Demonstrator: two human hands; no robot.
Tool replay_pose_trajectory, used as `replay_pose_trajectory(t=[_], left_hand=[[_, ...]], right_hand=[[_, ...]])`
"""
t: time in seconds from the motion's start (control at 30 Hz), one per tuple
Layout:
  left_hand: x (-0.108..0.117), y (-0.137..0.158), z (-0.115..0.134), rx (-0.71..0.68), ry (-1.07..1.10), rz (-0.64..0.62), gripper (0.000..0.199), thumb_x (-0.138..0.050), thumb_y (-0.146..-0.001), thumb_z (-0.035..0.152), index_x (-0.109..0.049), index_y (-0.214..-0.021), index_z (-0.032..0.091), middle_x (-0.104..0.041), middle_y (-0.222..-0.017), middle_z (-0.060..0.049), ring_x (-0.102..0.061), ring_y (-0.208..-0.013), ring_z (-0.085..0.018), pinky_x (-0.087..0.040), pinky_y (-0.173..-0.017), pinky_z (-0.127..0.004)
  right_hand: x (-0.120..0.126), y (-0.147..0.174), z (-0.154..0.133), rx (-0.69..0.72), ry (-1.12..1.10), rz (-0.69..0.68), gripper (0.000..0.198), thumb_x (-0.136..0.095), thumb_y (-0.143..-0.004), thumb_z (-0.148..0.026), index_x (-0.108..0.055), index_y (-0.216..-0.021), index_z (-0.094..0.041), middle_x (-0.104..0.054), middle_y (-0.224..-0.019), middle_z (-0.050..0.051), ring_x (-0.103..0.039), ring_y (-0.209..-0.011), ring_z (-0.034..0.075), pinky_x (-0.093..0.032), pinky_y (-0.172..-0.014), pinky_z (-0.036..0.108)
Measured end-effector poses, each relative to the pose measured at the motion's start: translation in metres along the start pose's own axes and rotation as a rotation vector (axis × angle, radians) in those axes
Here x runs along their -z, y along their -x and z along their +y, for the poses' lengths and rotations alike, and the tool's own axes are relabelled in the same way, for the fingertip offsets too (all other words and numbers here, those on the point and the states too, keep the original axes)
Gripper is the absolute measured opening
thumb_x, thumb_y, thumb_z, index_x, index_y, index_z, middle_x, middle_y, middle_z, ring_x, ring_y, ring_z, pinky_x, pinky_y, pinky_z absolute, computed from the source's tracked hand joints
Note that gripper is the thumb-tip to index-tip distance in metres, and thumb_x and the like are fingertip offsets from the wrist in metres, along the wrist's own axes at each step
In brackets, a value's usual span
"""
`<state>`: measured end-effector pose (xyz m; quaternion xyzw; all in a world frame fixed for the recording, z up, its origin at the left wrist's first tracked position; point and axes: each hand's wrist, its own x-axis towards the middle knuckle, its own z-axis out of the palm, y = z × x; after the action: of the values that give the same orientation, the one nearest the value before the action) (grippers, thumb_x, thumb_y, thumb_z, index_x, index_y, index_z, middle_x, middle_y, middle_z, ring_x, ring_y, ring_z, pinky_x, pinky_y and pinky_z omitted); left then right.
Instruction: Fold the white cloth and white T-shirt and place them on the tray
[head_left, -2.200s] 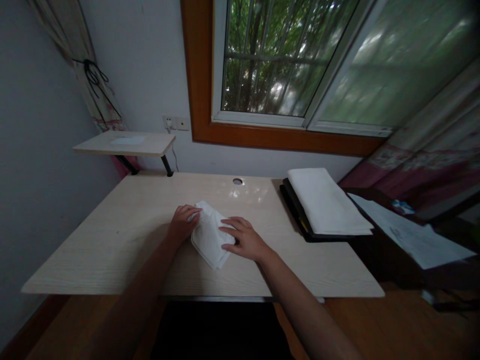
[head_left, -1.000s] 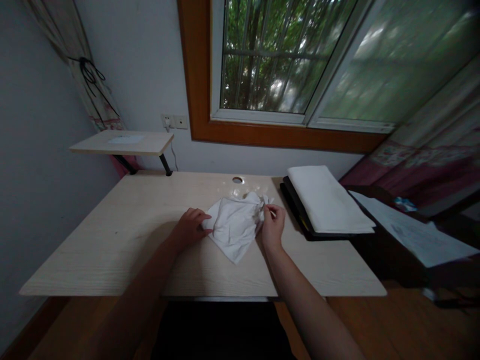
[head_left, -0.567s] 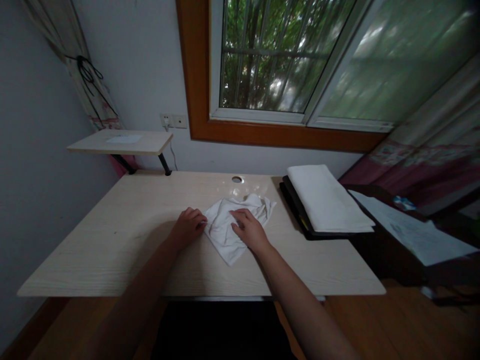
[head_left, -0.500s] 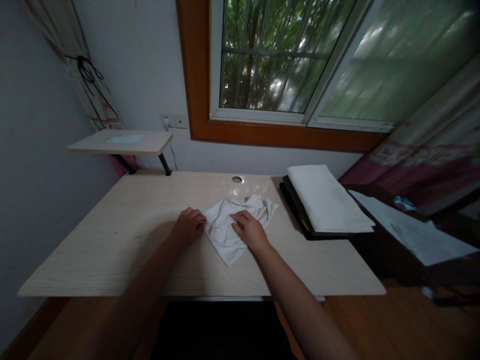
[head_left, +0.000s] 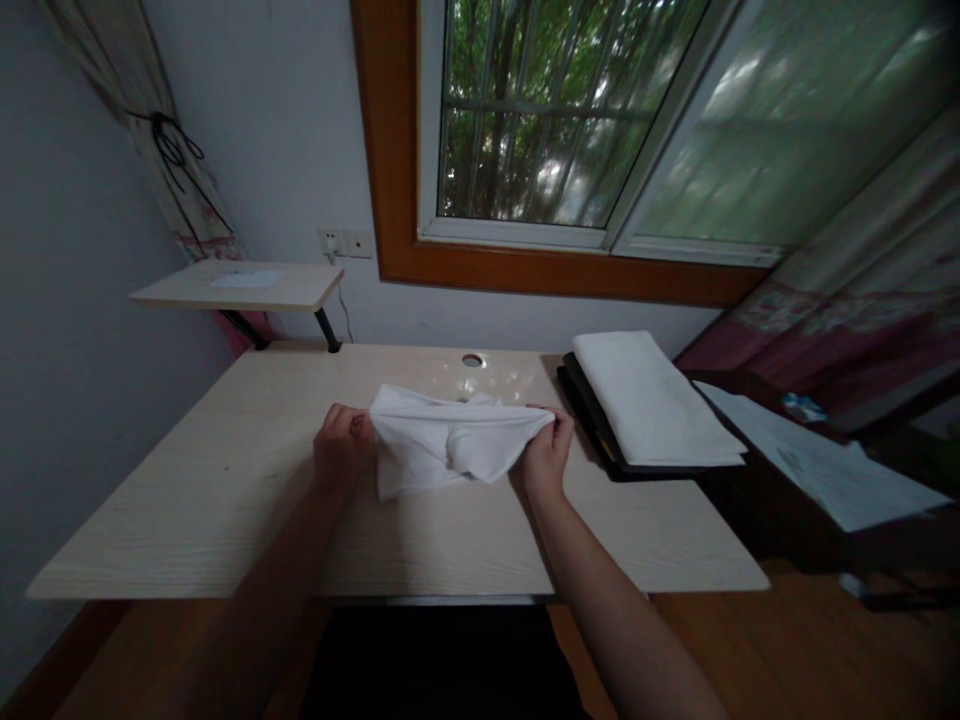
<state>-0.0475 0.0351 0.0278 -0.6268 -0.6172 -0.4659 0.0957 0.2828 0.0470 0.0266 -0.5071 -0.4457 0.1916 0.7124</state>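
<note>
Pinching at both ends, left hand (head_left: 341,448) and right hand (head_left: 547,455) are holding the white cloth (head_left: 416,440) in narrowed fingers, and it's stretching between them, folds drooping over the counter (head_left: 187,520)!

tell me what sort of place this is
Likely a home study or small office: a pale wood-grain desk stands below a white-framed glass window, with a cream-and-pink floral fabric curtain tied back.

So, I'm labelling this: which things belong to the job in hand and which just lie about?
In use: white cloth; left hand, right hand gripping it; desk.
Lying about: flat white stack; flat black things beneath; paper on shelf.
</note>
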Motion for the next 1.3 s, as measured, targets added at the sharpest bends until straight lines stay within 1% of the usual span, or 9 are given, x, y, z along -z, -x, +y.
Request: replay_pose_trajectory(t=[0.23, 0.37, 0.5, 0.67, 0.77, 0.9, 1.0, 1.13, 1.3], left_hand=[[0.011, -0.001, 0.009, 0.424, 0.214, 0.103, 0.017, -0.056, -0.094, 0.036, -0.062, -0.1, 0.021, -0.067, -0.067, 0.002, -0.067, -0.061, -0.017, -0.052, -0.063, -0.027], [0.006, -0.001, 0.005, 0.447, 0.368, 0.066, 0.016, -0.051, -0.098, 0.033, -0.055, -0.109, 0.022, -0.077, -0.089, -0.003, -0.075, -0.076, -0.017, -0.058, -0.073, -0.03], [-0.003, 0.0, -0.002, 0.154, 0.395, 0.01, 0.028, -0.048, -0.1, 0.031, -0.051, -0.125, 0.02, -0.069, -0.131, -0.014, -0.071, -0.114, -0.021, -0.057, -0.098, -0.04], [-0.006, 0.007, 0.01, -0.456, 0.181, -0.204, 0.027, -0.056, -0.097, 0.03, -0.06, -0.122, 0.019, -0.07, -0.124, -0.013, -0.064, -0.118, -0.026, -0.051, -0.105, -0.047], [-0.009, 0.018, 0.028, -0.66, 0.112, -0.339, 0.034, -0.059, -0.096, 0.028, -0.059, -0.13, 0.023, -0.069, -0.127, -0.011, -0.064, -0.116, -0.025, -0.052, -0.103, -0.045], [-0.016, 0.03, 0.047, -0.738, 0.031, -0.399, 0.045, -0.062, -0.096, 0.034, -0.054, -0.139, 0.024, -0.065, -0.135, -0.012, -0.065, -0.116, -0.026, -0.052, -0.101, -0.044], [-0.019, 0.034, 0.054, -0.717, 0.003, -0.437, 0.055, -0.064, -0.096, 0.04, -0.048, -0.146, 0.024, -0.059, -0.144, -0.014, -0.064, -0.121, -0.028, -0.053, -0.102, -0.043], [-0.022, 0.035, 0.056, -0.615, 0.019, -0.462, 0.071, -0.068, -0.093, 0.041, -0.036, -0.153, 0.021, -0.042, -0.16, -0.019, -0.061, -0.129, -0.029, -0.058, -0.094, -0.038], [-0.024, 0.035, 0.05, -0.518, -0.021, -0.517, 0.068, -0.065, -0.088, 0.023, -0.04, -0.152, 0.024, -0.045, -0.157, -0.018, -0.067, -0.119, -0.027, -0.061, -0.08, -0.034]], right_hand=[[-0.007, 0.013, -0.018, 0.156, -0.066, -0.169, 0.018, -0.045, -0.101, -0.034, -0.05, -0.115, -0.024, -0.06, -0.134, 0.011, -0.056, -0.128, 0.022, -0.039, -0.114, 0.047], [-0.008, 0.017, -0.019, 0.287, 0.002, -0.364, 0.023, -0.049, -0.099, -0.033, -0.049, -0.121, -0.025, -0.048, -0.15, 0.013, -0.046, -0.141, 0.025, -0.036, -0.118, 0.05], [-0.012, 0.017, -0.004, 0.366, 0.15, -0.554, 0.046, -0.061, -0.092, -0.03, -0.049, -0.137, -0.024, -0.038, -0.157, 0.014, -0.038, -0.147, 0.028, -0.036, -0.12, 0.051], [-0.014, 0.016, 0.018, 0.347, 0.427, -0.676, 0.061, -0.06, -0.085, -0.019, -0.05, -0.145, -0.02, -0.058, -0.136, 0.014, -0.054, -0.129, 0.029, -0.045, -0.113, 0.05], [-0.014, 0.017, 0.019, 0.299, 0.535, -0.626, 0.05, -0.059, -0.086, -0.018, -0.061, -0.135, -0.019, -0.066, -0.119, 0.012, -0.062, -0.112, 0.028, -0.051, -0.103, 0.046], [-0.011, 0.014, 0.008, 0.254, 0.417, -0.568, 0.021, -0.059, -0.091, -0.028, -0.074, -0.104, -0.02, -0.068, -0.098, 0.008, -0.065, -0.086, 0.022, -0.055, -0.085, 0.038], [-0.011, 0.015, 0.002, 0.096, 0.198, -0.55, 0.022, -0.066, -0.091, -0.041, -0.074, -0.098, -0.021, -0.067, -0.088, 0.004, -0.062, -0.074, 0.019, -0.055, -0.072, 0.033], [-0.016, 0.025, 0.0, -0.356, -0.2, -0.694, 0.037, -0.08, -0.081, -0.051, -0.071, -0.102, -0.023, -0.066, -0.077, -0.002, -0.059, -0.058, 0.014, -0.052, -0.055, 0.026], [-0.02, 0.036, -0.009, -0.57, -0.489, -1.005, 0.04, -0.088, -0.077, -0.046, -0.075, -0.105, -0.021, -0.075, -0.097, 0.005, -0.07, -0.077, 0.016, -0.06, -0.071, 0.03]])
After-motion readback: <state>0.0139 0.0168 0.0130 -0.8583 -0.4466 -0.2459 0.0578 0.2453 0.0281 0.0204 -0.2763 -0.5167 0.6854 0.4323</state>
